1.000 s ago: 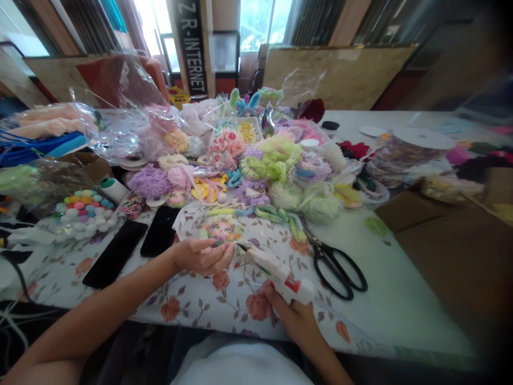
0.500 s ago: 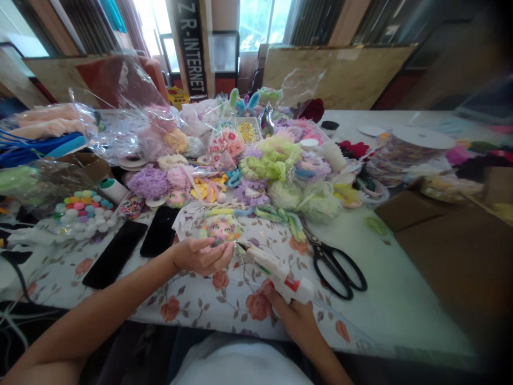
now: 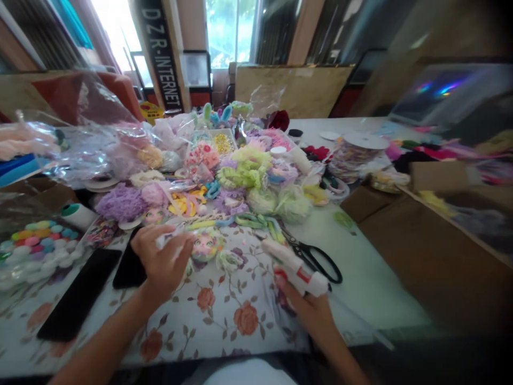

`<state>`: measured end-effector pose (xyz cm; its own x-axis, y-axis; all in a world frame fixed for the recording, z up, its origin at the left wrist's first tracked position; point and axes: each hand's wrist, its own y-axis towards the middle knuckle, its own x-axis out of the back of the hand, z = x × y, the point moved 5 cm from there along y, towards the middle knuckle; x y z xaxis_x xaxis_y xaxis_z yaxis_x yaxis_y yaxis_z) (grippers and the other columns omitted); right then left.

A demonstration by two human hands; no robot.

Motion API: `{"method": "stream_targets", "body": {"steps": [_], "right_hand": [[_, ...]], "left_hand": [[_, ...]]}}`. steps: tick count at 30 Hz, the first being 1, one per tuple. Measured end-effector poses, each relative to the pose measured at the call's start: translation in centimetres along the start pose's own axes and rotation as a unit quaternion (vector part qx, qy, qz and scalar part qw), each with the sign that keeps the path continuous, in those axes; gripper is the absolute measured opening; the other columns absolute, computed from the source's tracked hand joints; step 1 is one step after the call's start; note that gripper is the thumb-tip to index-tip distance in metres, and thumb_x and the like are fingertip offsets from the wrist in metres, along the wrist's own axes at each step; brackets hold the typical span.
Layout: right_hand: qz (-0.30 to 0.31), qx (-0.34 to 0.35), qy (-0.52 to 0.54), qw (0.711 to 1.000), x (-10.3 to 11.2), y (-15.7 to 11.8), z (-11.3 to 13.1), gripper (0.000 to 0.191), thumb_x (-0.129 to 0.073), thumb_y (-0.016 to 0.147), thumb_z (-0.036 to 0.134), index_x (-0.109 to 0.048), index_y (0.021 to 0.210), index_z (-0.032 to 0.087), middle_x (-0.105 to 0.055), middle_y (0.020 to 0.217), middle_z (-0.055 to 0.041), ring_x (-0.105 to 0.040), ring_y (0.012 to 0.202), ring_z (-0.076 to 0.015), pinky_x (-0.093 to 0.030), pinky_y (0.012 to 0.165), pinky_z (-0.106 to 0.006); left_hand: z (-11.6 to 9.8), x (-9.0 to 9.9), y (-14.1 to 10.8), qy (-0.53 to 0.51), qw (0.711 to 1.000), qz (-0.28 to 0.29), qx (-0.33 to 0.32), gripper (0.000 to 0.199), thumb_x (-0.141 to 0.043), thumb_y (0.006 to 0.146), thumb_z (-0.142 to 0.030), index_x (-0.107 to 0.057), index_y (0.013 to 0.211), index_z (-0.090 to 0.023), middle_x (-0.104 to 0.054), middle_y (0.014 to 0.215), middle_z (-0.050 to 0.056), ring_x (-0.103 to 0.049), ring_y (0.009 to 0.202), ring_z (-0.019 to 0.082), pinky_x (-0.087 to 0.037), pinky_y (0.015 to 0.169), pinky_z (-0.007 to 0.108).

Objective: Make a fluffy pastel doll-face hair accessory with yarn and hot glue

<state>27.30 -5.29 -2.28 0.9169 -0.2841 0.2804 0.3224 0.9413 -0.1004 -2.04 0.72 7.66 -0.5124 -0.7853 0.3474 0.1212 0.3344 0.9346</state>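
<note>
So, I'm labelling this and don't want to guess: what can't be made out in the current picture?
All in the head view:
- Left hand: whether its fingers pinch anything; blurred.
- Glue gun in the right hand: nozzle tip and any glue on it; blurred.
- Scissors: one finger loop, mostly behind the glue gun.
- Black phone: part lies behind the left hand.
- Cardboard box: far side, cut off by the right edge.

The left hand (image 3: 162,259) and the right hand (image 3: 306,307) are bare, with slim fingers, and both forearms are bare too, as far as they show. At the bottom edge, a rounded patch of a plain white top (image 3: 250,374) shows, with dark, bluish cloth (image 3: 182,372) beside it, too dim to make out.
</note>
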Motion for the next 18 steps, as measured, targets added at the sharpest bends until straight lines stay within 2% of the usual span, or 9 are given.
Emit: {"method": "stream_targets", "body": {"steps": [2, 4, 6, 8, 9, 12, 18], "right_hand": [[-0.081, -0.015, -0.013, 0.996, 3.7, 2.0, -0.1, 0.044, -0.064, 0.074, 0.056, -0.07, 0.093, 0.016, -0.059, 0.052, -0.0024, -0.052, 0.045, -0.0193, -0.042, 0.045, -0.032], [-0.161, -0.022, -0.036, 0.986, 7.8, 4.1, -0.1, 0.042, -0.063, 0.073, 0.054, -0.067, 0.089, 0.016, -0.065, 0.062, -0.0068, -0.056, 0.049, -0.0205, -0.044, 0.048, -0.034], [-0.213, -0.026, -0.102, 0.971, 11.6, 6.2, -0.1, 0.035, -0.059, 0.075, 0.052, -0.063, 0.082, 0.018, -0.065, 0.067, -0.0081, -0.059, 0.05, -0.0207, -0.046, 0.051, -0.034], [-0.234, -0.039, -0.143, 0.961, 14.5, 8.2, -0.4, 0.023, -0.06, 0.075, 0.043, -0.059, 0.072, 0.02, -0.063, 0.063, -0.0089, -0.059, 0.051, -0.0215, -0.047, 0.057, -0.036], [-0.239, -0.048, -0.196, 0.95, 15.6, 9.1, -0.6, 0.02, -0.058, 0.074, 0.039, -0.056, 0.068, 0.02, -0.062, 0.059, -0.0089, -0.061, 0.054, -0.0231, -0.048, 0.061, -0.038], [-0.227, -0.041, -0.276, 0.933, 17.0, 11.5, -1.1, 0.019, -0.059, 0.073, 0.036, -0.051, 0.061, 0.022, -0.06, 0.059, -0.01, -0.064, 0.067, -0.029, -0.047, 0.07, -0.042], [-0.198, -0.018, -0.311, 0.929, 15.2, 14.0, -2.4, 0.026, -0.056, 0.076, 0.045, -0.055, 0.065, 0.021, -0.063, 0.067, -0.0143, -0.065, 0.075, -0.0338, -0.047, 0.067, -0.042]], "left_hand": [[1.0, -0.4, -0.2, -0.042, 0.986, -0.003, 0.16, 0.007, -0.069, 0.08, -0.027, -0.069, 0.082, -0.02, -0.055, 0.099, 0.007, -0.053, 0.101, 0.023, -0.042, 0.095, 0.043], [1.6, -1.0, -0.9, -0.096, 0.956, 0.001, 0.278, 0.011, -0.066, 0.082, -0.03, -0.067, 0.082, -0.019, -0.055, 0.1, 0.007, -0.054, 0.102, 0.023, -0.042, 0.097, 0.042], [1.9, -1.5, -1.8, -0.122, 0.932, 0.006, 0.342, 0.014, -0.066, 0.082, -0.033, -0.065, 0.082, -0.019, -0.056, 0.099, 0.006, -0.056, 0.101, 0.022, -0.042, 0.098, 0.041], [2.0, -1.8, -2.5, -0.121, 0.924, 0.015, 0.362, 0.017, -0.066, 0.081, -0.036, -0.065, 0.081, -0.019, -0.056, 0.098, 0.005, -0.056, 0.1, 0.021, -0.042, 0.099, 0.041], [2.1, -1.9, -2.8, -0.117, 0.923, 0.022, 0.365, 0.018, -0.067, 0.08, -0.037, -0.065, 0.081, -0.019, -0.056, 0.098, 0.005, -0.056, 0.1, 0.021, -0.041, 0.099, 0.042], [2.6, -2.1, -3.5, -0.121, 0.916, 0.036, 0.381, 0.02, -0.067, 0.079, -0.039, -0.066, 0.081, -0.019, -0.057, 0.098, 0.005, -0.056, 0.101, 0.022, -0.04, 0.101, 0.043], [3.4, -2.5, -4.6, -0.163, 0.878, 0.026, 0.449, 0.021, -0.069, 0.076, -0.039, -0.066, 0.081, -0.019, -0.057, 0.099, 0.004, -0.058, 0.099, 0.021, -0.047, 0.094, 0.038]]}}
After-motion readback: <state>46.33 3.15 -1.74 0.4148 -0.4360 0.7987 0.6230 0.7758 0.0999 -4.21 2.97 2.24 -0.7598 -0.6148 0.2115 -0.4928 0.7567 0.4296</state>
